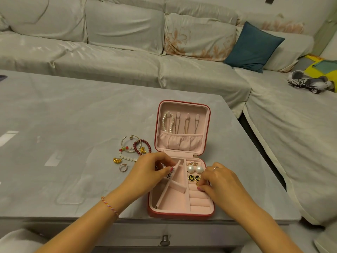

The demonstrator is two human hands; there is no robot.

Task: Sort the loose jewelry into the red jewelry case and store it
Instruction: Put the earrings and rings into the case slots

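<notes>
The red jewelry case (154, 211) lies open on the table, its pink lid upright with a pearl strand (165, 119) and thin chains hanging in it. Two pearl earrings (194, 169) and two black round studs (194, 178) sit in the right compartments. My left hand (151, 172) pinches a sparkly piece of jewelry (169, 174) at the case's left edge, beside a loose pink divider (168, 185). My right hand (218, 181) pinches a small gold ring (197, 183) over the ring rolls. Loose jewelry lies left of the case: a hoop bangle (127, 145), a dark red bead bracelet (144, 143), gold pieces (116, 160) and a small ring (123, 168).
The grey table (73, 115) ends close to me, with a drawer knob (165, 241) below its front edge. A covered sofa (127, 57) with a teal cushion (253, 47) runs behind and to the right. A white device with cables (308, 83) lies on the sofa at far right.
</notes>
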